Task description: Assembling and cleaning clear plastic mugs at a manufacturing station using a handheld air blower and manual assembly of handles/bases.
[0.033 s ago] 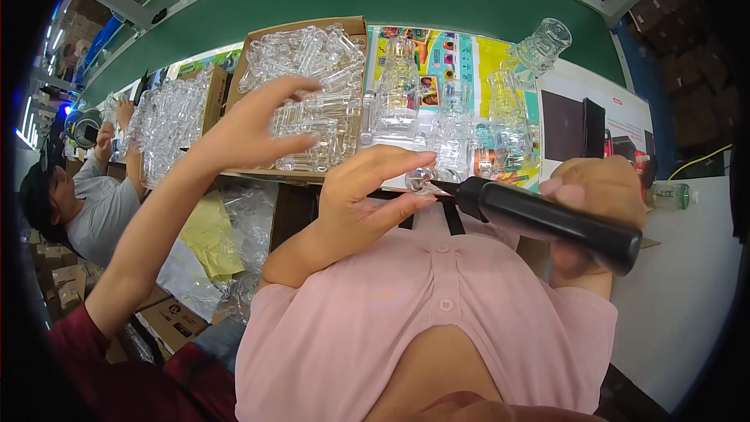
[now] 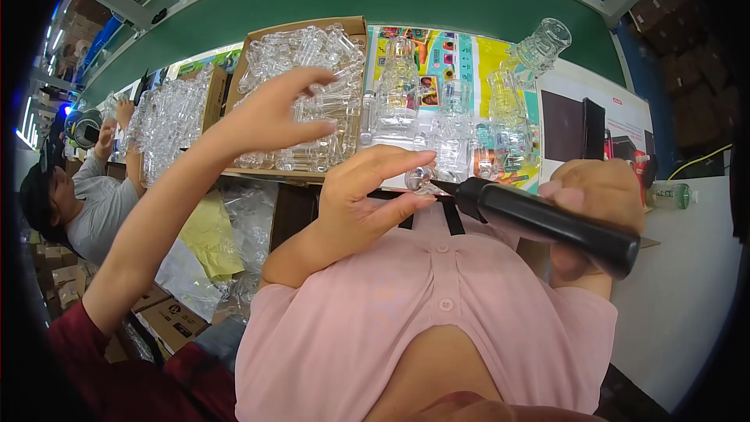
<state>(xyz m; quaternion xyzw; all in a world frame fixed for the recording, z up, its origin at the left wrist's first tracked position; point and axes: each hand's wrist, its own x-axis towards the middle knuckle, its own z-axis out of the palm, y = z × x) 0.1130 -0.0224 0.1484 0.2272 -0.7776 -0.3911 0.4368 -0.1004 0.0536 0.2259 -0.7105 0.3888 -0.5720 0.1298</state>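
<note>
In the head view, a left hand [image 2: 351,195] pinches a small clear glass ball [image 2: 417,179] between thumb and forefinger, while the fingers of the right hand [image 2: 605,187] wrap a black bottle [image 2: 555,223] whose tapered nozzle [image 2: 447,187] points at the glass from just right of the left fingertips. Whether nozzle and ball touch is too small to tell.

Steadiness appears to matter most here: the pinch is best kept firm but light on the slick, rounded glass, with both fingertips clear of the nozzle's point. The bottle seems better guided by small wrist turns than by a push, since a hard nudge could roll the ball from the fingers.

Just beyond the left fingers, clear glass vessels [image 2: 394,98] stand close together, so the bottle calls for short, low movements. Left of those fingers, a co-worker's hand [image 2: 269,109], its fingers spread, hovers over a cardboard box [image 2: 361,27] of clear glass tubes [image 2: 344,121], leaving elbow room tight.
</note>
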